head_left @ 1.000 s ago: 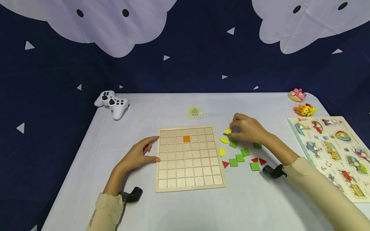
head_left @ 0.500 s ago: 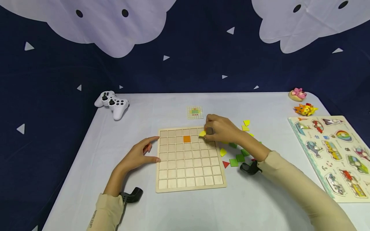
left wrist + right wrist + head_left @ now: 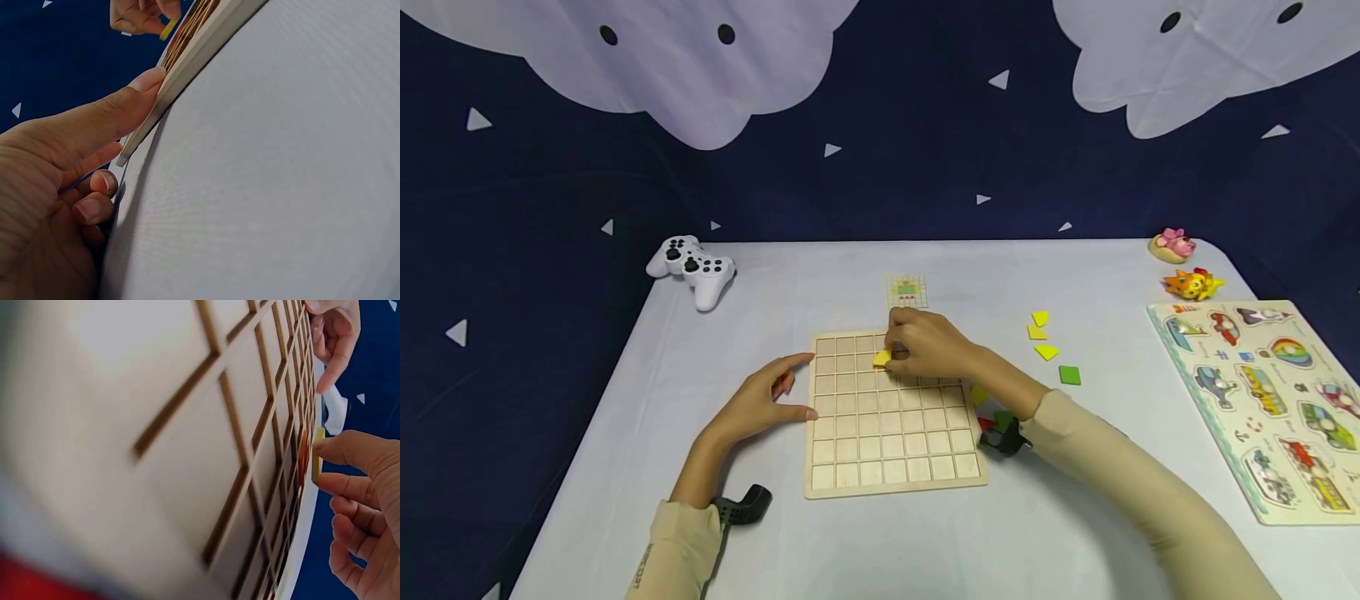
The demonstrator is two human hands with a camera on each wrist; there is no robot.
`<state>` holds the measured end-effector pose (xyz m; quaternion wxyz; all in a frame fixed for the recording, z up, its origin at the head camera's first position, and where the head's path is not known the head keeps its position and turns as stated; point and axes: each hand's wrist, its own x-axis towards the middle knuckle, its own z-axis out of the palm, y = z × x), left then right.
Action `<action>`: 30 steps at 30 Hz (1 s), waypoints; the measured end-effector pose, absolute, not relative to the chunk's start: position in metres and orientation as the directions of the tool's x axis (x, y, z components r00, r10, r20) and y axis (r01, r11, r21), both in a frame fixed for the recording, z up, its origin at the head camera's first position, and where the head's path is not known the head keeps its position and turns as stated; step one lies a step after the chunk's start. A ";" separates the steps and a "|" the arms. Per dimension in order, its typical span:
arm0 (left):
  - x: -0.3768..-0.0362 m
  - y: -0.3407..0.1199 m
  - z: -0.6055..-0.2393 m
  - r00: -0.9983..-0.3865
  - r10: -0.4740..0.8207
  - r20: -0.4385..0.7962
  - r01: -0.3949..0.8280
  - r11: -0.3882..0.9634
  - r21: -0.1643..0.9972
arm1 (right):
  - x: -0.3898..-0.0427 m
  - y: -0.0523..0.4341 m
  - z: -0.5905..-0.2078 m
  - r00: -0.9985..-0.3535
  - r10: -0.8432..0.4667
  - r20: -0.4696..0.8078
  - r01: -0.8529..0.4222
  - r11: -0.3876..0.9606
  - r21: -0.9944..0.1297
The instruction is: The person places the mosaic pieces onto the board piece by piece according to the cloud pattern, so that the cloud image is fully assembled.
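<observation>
A wooden grid board (image 3: 895,450) lies in the middle of the table. My right hand (image 3: 895,354) pinches a yellow piece (image 3: 882,358) and holds it low over the board's upper rows. In the right wrist view the yellow piece (image 3: 319,453) stands just beside an orange tile (image 3: 303,456) set in the board (image 3: 187,425). My left hand (image 3: 782,392) rests against the board's left edge, its thumb (image 3: 119,109) pressed to the rim (image 3: 187,69). Loose yellow pieces (image 3: 1040,333) and a green square (image 3: 1070,375) lie right of the board; more pieces (image 3: 981,396) are partly hidden by my right forearm.
A small pattern card (image 3: 906,292) lies just beyond the board. A white game controller (image 3: 692,268) sits at the back left. At the right edge lie a vehicle peg puzzle (image 3: 1262,400) and two small toys, pink (image 3: 1172,246) and orange (image 3: 1191,285).
My right hand has carried the yellow piece leftward from the loose pile to over the board, near the orange tile. The left hand has stayed put.
</observation>
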<state>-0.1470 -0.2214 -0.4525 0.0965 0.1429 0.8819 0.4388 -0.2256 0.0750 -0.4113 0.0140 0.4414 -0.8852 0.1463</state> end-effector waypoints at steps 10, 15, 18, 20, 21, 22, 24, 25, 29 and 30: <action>-0.148 -0.221 -0.452 -0.939 0.340 -0.048 0.166 0.571 0.804 | -0.226 0.057 -0.416 -0.586 -0.794 0.161 -0.805 0.547 -0.229; -0.148 -0.221 -0.451 -0.940 0.338 -0.043 0.170 0.576 0.800 | -0.225 0.053 -0.416 -0.602 -0.787 0.136 -0.787 0.557 -0.264; -0.148 -0.222 -0.451 -0.940 0.339 -0.041 0.172 0.572 0.802 | -0.224 0.052 -0.415 -0.604 -0.787 0.126 -0.785 0.561 -0.262; -0.148 -0.221 -0.451 -0.940 0.338 -0.042 0.169 0.569 0.805 | -0.224 0.051 -0.414 -0.598 -0.792 0.121 -0.789 0.556 -0.260; -0.147 -0.221 -0.451 -0.941 0.336 -0.043 0.166 0.568 0.806 | -0.224 0.050 -0.413 -0.595 -0.795 0.118 -0.790 0.553 -0.265; -0.147 -0.221 -0.451 -0.942 0.333 -0.043 0.164 0.567 0.807 | -0.224 0.050 -0.413 -0.594 -0.796 0.112 -0.789 0.550 -0.273; -0.147 -0.221 -0.452 -0.944 0.328 -0.043 0.159 0.565 0.809 | -0.224 0.050 -0.413 -0.600 -0.794 0.096 -0.777 0.549 -0.308; -0.147 -0.221 -0.452 -0.945 0.326 -0.044 0.158 0.565 0.810 | -0.224 0.050 -0.413 -0.608 -0.789 0.086 -0.764 0.554 -0.330; -0.147 -0.221 -0.453 -0.945 0.323 -0.046 0.155 0.570 0.807 | -0.226 0.050 -0.414 -0.641 -0.766 0.046 -0.714 0.573 -0.402; -0.146 -0.221 -0.453 -0.945 0.323 -0.048 0.154 0.571 0.806 | -0.226 0.050 -0.415 -0.645 -0.763 0.040 -0.707 0.577 -0.409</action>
